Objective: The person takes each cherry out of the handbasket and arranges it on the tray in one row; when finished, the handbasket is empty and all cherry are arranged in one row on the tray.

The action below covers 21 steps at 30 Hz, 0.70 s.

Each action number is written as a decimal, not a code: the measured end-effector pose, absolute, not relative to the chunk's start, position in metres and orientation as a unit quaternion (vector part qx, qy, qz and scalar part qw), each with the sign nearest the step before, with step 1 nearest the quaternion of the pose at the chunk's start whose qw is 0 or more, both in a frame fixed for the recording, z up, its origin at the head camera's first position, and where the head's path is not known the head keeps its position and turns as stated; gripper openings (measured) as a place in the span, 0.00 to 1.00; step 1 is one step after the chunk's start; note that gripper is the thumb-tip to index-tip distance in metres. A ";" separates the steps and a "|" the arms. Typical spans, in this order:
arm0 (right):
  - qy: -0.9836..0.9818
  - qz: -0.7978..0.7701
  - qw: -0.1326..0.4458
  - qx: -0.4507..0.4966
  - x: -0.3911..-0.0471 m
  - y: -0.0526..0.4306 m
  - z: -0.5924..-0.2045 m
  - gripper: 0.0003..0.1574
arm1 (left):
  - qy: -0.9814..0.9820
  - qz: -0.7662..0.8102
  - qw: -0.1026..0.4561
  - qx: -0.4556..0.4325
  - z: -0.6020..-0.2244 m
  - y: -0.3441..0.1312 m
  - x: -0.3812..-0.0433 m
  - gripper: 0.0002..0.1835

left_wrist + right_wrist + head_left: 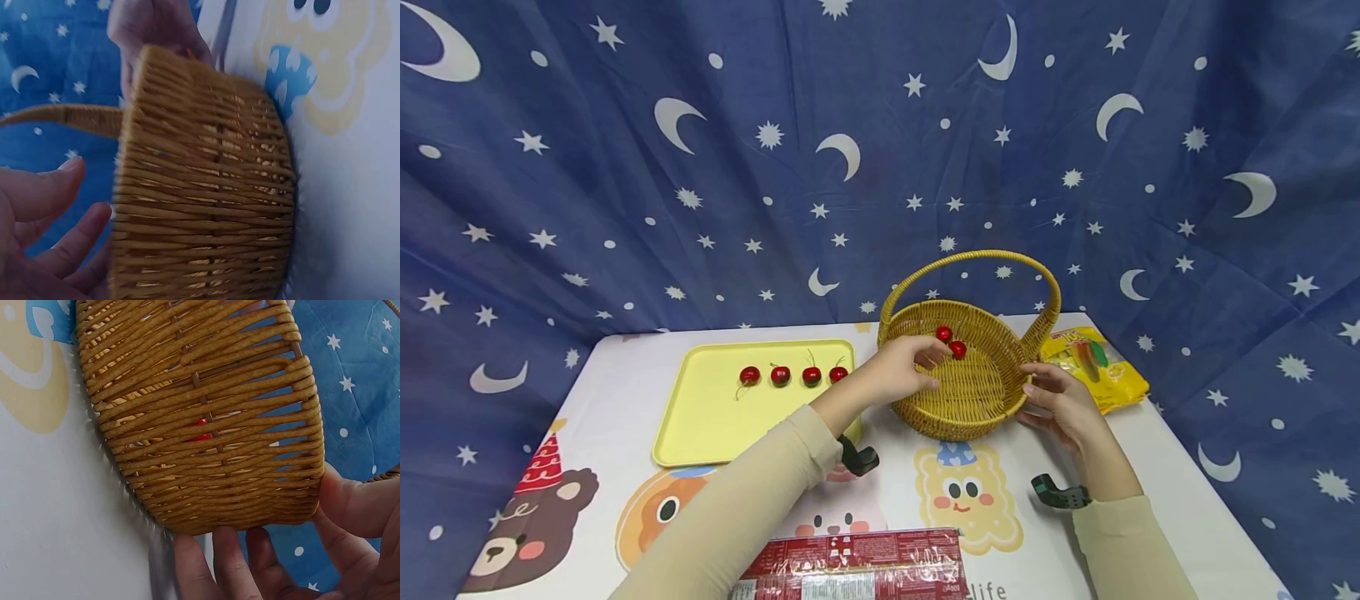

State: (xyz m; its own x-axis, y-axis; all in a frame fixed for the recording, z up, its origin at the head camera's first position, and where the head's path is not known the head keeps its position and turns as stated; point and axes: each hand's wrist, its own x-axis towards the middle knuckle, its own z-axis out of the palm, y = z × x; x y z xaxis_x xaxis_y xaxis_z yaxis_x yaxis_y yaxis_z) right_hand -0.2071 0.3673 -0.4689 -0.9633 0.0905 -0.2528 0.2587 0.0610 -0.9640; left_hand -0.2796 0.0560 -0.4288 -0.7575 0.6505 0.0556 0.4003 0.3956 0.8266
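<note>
A basket (961, 396) is sitting between two hands, the right hand (1066, 408) gripping its three-o'clock side, seemingly for steadiness, the left hand (897, 368) hovering, fingers loose and empty, near two cherries (957, 350) inside, toward twelve.

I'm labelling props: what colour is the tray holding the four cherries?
Pale yellow; the tray shows best in the head view.

I find the basket (955, 427) accessible from the near side, ahead of its arched handle (973, 255). The left hand (895, 368) obstructs the left rim, the right hand (1063, 404) the right, with a yellow packet (1112, 382) just behind. I note passage between basket and red wrapper (910, 554); the left sleeve (737, 504) bars the tray's (715, 421) near-right corner.
</note>
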 end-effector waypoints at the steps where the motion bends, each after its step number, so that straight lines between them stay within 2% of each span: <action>1: 0.726 -0.674 0.063 0.120 -0.207 0.367 -0.469 0.25 | 0.824 0.446 0.144 0.319 -0.430 0.060 -0.284 0.26; 11: 0.726 -0.673 0.065 0.125 -0.207 0.368 -0.467 0.24 | 0.851 0.398 0.174 0.297 -0.444 0.096 -0.314 0.30; 17: 0.726 -0.673 0.065 0.126 -0.208 0.367 -0.468 0.25 | 0.858 0.394 0.184 0.273 -0.454 0.111 -0.324 0.32; 21: 0.727 -0.671 0.061 0.128 -0.207 0.369 -0.468 0.25 | 0.860 0.378 0.189 0.287 -0.458 0.118 -0.329 0.35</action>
State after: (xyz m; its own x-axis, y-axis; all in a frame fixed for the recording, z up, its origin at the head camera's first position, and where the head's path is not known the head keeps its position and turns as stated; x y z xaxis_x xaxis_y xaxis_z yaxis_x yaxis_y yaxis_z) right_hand -0.2074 0.3686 -0.4681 -0.9595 0.1050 -0.2612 0.2688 0.0654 -0.9610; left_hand -0.3291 0.1178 -0.4583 -0.7641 0.6358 -0.1090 0.3501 0.5506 0.7578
